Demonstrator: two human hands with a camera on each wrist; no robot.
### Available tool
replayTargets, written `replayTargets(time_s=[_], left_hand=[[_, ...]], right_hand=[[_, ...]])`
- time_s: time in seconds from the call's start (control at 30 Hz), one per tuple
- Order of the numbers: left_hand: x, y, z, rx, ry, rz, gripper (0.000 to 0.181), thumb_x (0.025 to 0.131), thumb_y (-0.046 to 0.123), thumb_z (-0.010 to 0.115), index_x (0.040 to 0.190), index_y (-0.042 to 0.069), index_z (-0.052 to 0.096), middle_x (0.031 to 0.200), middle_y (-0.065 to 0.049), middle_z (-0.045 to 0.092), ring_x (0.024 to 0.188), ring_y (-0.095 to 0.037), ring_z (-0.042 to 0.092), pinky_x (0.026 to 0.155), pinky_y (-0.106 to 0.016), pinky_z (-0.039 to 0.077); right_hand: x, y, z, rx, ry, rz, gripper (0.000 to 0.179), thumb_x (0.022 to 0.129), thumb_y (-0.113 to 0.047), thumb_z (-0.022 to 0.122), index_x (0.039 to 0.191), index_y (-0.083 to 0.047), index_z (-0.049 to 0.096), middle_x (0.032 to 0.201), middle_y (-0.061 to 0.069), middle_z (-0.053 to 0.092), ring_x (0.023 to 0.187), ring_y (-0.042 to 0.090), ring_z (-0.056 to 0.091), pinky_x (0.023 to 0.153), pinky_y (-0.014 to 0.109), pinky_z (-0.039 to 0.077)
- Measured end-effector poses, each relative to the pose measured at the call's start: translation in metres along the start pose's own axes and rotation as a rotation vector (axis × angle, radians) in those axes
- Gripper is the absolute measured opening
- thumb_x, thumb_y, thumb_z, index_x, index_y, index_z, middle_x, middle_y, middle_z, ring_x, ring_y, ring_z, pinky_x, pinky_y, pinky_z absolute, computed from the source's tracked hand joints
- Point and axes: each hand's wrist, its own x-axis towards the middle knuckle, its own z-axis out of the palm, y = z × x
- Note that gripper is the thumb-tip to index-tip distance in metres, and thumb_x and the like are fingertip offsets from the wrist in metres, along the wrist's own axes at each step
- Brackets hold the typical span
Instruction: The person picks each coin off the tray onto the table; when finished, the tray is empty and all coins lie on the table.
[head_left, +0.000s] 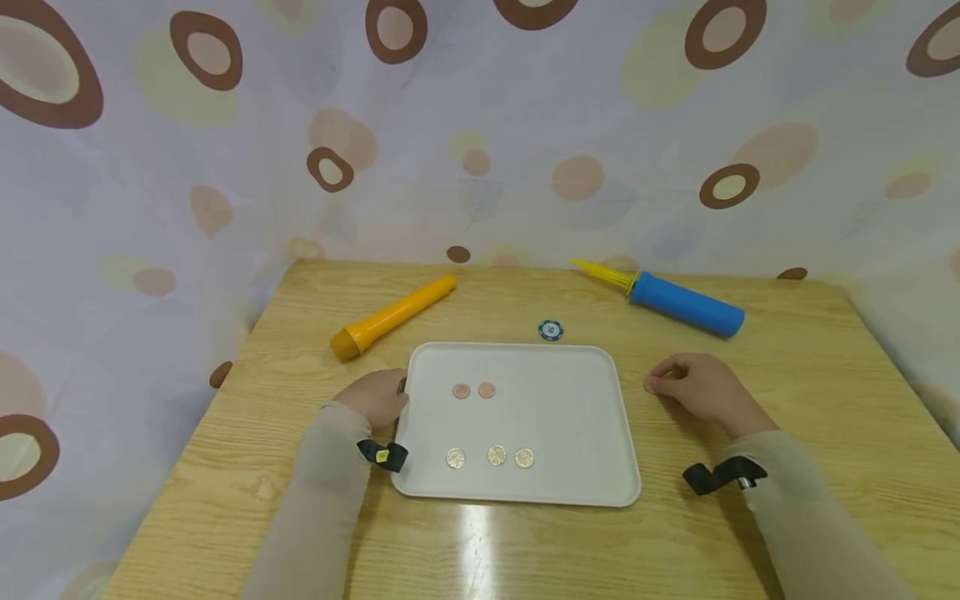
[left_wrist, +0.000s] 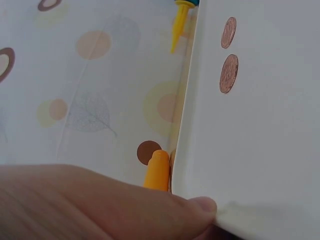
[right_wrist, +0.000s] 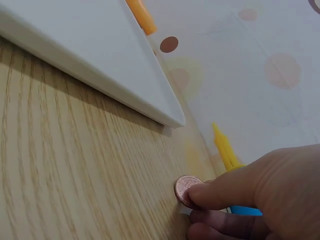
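Observation:
A white tray [head_left: 555,417] lies on the wooden table. Two copper coins [head_left: 474,390] sit side by side in its upper left part, and three gold-toned coins [head_left: 497,455] form a loose row lower down. My left hand [head_left: 375,398] grips the tray's left edge, its thumb [left_wrist: 200,205] over the rim in the left wrist view. To the right of the tray, my right hand [head_left: 697,387] pinches a copper coin [right_wrist: 186,190] between thumb and fingers, just above or at the table surface; I cannot tell whether it touches.
Behind the tray lies a blue-rimmed poker chip [head_left: 551,331]. An orange tube-shaped thing [head_left: 393,317] lies at the back left, and a blue hand pump [head_left: 686,304] with a yellow nozzle at the back right. A patterned cloth [head_left: 525,125] hangs behind the table.

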Motion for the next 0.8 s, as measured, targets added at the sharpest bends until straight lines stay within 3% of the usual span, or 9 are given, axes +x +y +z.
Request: replayTargets(time_s=[0.37, 0.6, 0.8], left_hand=[[0.000, 0.000, 0.001, -0.001, -0.005, -0.004, 0.045, 0.105, 0.020, 0.051, 0.149, 0.008, 0.049, 0.139, -0.012, 0.059, 0.105, -0.027, 0.054, 0.102, -0.047, 0.043], [0.001, -0.001, 0.003, 0.003, -0.003, 0.000, 0.047, 0.105, 0.021, 0.050, 0.151, 0.010, 0.048, 0.144, -0.013, 0.056, 0.127, -0.030, 0.054, 0.112, -0.053, 0.035], [0.000, -0.002, 0.001, 0.010, 0.001, 0.011, 0.046, 0.105, 0.021, 0.050, 0.150, 0.011, 0.048, 0.143, -0.013, 0.057, 0.117, -0.027, 0.056, 0.112, -0.053, 0.036]], right_hand=[[0.007, -0.001, 0.001, -0.053, -0.024, 0.007, 0.038, 0.097, -0.033, 0.067, 0.115, 0.000, 0.072, 0.115, 0.020, 0.069, 0.108, 0.039, 0.059, 0.094, 0.057, 0.046], [0.005, -0.008, -0.001, -0.005, 0.010, -0.011, 0.040, 0.098, -0.033, 0.064, 0.118, 0.001, 0.067, 0.103, 0.013, 0.069, 0.092, 0.028, 0.062, 0.081, 0.045, 0.051], [0.006, -0.027, 0.004, 0.076, 0.045, -0.068, 0.036, 0.099, -0.032, 0.063, 0.118, -0.002, 0.067, 0.094, 0.008, 0.068, 0.079, 0.020, 0.062, 0.071, 0.035, 0.049]])
